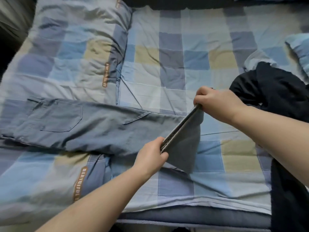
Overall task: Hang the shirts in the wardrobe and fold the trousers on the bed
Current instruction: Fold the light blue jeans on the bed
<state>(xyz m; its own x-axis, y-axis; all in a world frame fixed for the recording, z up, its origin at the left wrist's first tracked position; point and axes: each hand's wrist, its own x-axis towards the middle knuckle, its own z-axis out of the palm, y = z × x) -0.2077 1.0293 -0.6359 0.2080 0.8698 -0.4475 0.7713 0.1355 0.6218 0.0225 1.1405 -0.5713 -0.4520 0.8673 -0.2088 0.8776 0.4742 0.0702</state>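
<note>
Lying far left along the frame edge — a blurred pale surface, too smeared to name. Spreading over the left half of the bed, a puffy quilt [71, 52], soft and creased, checked in blue, grey-blue, pale blue and sandy squares, with a dark stripe down its right edge carrying an orange label too blurred to read. Stretching flat across that quilt, the grey-blue trousers [93, 126] — thin woven cloth, lightly wrinkled, one square patch pocket stitched toward the left, a slanted pocket opening nearer the middle. Showing lower left on the bedding, a second orange band [80, 183] reading "BEAUTIFUL", the rest running out of sight. Gripping the near corner of the trousers' lifted end, the left hand [151, 156], fingers curled tight and clamped on the stacked hem edges. Rising between the hands, that folded end, held taut and tilted, its layered edges showing as thin pale lines. Pinching the far corner, the right hand [215, 101], fingers bent down over the cloth, thumb hidden behind. Covering the mattress beneath, a checked sheet [184, 47] in the same squares, smoother than the quilt. Bunching at the right, a dark navy garment [274, 97], crumpled, trailing down the bed's right edge. Poking in at the far right edge, a corner of checked pillow [299, 47].
</note>
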